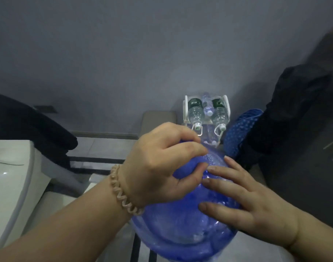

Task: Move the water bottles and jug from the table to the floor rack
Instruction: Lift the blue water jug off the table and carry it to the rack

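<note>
A large blue translucent water jug [182, 229] fills the lower middle of the head view, its neck pointing away from me. My left hand [160, 163], with a beige coil band on the wrist, is closed around the jug's neck. My right hand [243, 195] lies flat on the jug's shoulder, fingers spread. Beyond the jug, a white floor rack [226, 104] against the wall holds clear water bottles lying with caps toward me: one with a dark green label [195, 112], another [219, 114] beside it, and a smaller bottle [207, 108] between them.
A white rounded surface [12, 176] with dark cloth [29, 127] on it is at the left. Dark fabric [294, 110] and a blue dotted item [241, 129] stand right of the rack. The tiled floor has dark stripes [97, 159]. A beige box [159, 120] sits left of the rack.
</note>
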